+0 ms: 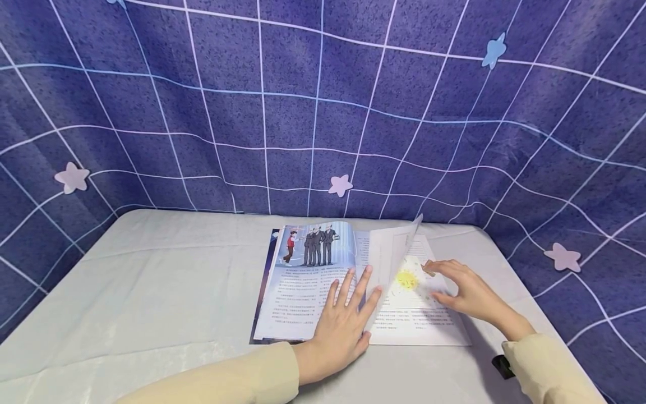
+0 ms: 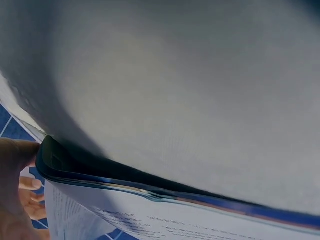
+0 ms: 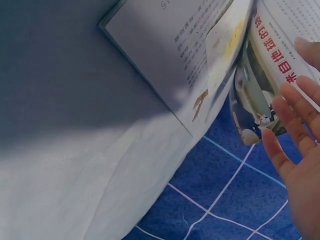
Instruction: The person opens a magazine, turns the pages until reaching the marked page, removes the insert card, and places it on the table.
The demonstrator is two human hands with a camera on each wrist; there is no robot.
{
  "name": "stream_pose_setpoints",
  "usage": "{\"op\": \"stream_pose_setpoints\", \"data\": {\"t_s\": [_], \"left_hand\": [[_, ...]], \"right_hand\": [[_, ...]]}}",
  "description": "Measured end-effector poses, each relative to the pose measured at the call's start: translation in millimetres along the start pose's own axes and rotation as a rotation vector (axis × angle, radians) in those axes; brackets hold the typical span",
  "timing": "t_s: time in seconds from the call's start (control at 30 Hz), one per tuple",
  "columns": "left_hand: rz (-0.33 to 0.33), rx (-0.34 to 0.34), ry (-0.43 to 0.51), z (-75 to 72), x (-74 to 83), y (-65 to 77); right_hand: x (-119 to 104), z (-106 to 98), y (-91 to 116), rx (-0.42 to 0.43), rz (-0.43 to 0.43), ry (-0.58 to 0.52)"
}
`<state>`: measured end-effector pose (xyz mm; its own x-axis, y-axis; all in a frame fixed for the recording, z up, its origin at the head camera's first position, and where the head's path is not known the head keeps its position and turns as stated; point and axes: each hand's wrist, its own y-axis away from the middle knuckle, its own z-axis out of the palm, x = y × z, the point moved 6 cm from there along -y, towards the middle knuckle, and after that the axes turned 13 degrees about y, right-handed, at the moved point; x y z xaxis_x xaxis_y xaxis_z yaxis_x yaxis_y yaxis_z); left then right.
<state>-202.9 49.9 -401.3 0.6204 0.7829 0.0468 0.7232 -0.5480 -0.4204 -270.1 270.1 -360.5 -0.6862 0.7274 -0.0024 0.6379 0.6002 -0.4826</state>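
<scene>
An open magazine (image 1: 298, 297) lies on the cloth-covered table, with an illustration of suited figures on its left page. My left hand (image 1: 343, 325) rests flat on it near the fold, fingers spread and straight. A loose page (image 1: 388, 252) stands partly raised at the middle, leaning over the right page (image 1: 424, 331), which bears a yellow sun drawing (image 1: 406, 279). My right hand (image 1: 466, 294) hovers over that page's right side, thumb and fingers apart with nothing between them. In the right wrist view, a page with a red heading (image 3: 272, 45) stands beside the spread fingers (image 3: 295, 117).
Pale cloth (image 1: 151, 280) covers the table. A blue curtain (image 1: 303, 112) with a white grid and stars hangs behind and along the sides. A small dark object (image 1: 502, 366) lies beside the right sleeve (image 1: 545, 365).
</scene>
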Motion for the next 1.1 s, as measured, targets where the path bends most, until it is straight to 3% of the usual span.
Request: {"op": "stream_pose_setpoints", "data": {"t_s": [0.5, 1.1], "left_hand": [[0.042, -0.038, -0.016, 0.3, -0.2, -0.3], [-0.006, -0.135, -0.037, 6.3, -3.3, 4.3]], "right_hand": [[10, 11, -3, -0.089, 0.047, 0.048], [29, 29, -8, -0.192, 0.103, 0.001]]}}
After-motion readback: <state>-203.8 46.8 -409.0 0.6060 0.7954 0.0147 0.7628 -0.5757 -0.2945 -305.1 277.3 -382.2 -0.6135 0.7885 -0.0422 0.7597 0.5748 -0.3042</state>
